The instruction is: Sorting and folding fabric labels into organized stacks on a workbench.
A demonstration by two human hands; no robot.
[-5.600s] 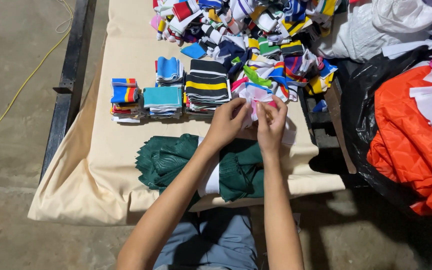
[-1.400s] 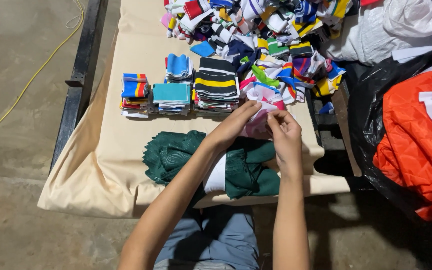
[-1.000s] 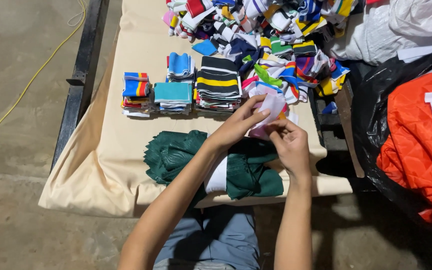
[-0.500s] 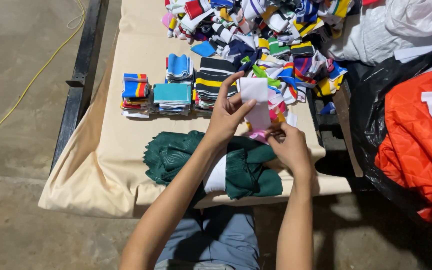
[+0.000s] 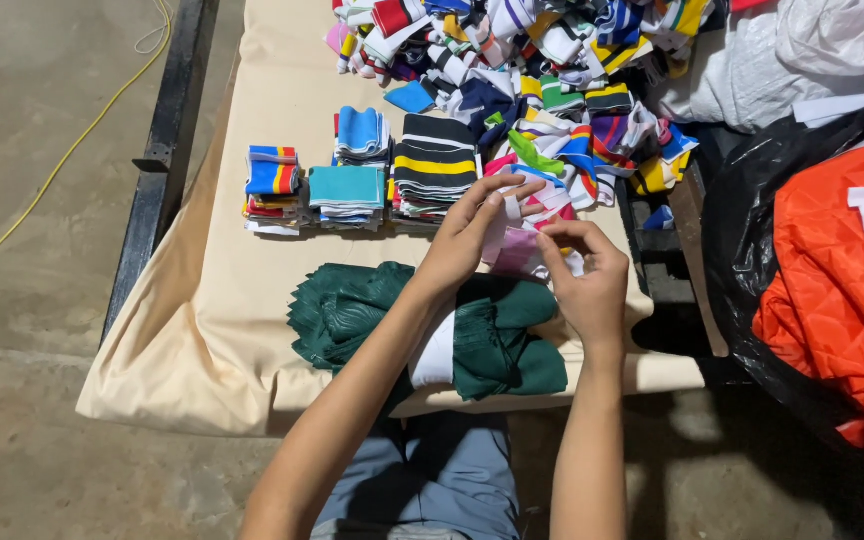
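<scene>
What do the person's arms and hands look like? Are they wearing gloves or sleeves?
No gloves and no sleeves: both forearms are bare up to the picture's edge. The left hand and right hand are bare too, with no rings, watch or bracelets that show.

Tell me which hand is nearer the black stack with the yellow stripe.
Left. The left hand is just right of the black-and-yellow stack, nearly touching it; the right hand sits farther right and lower, both on a pink-and-white strip.

No packages, labels, signs or screens in view.
</scene>
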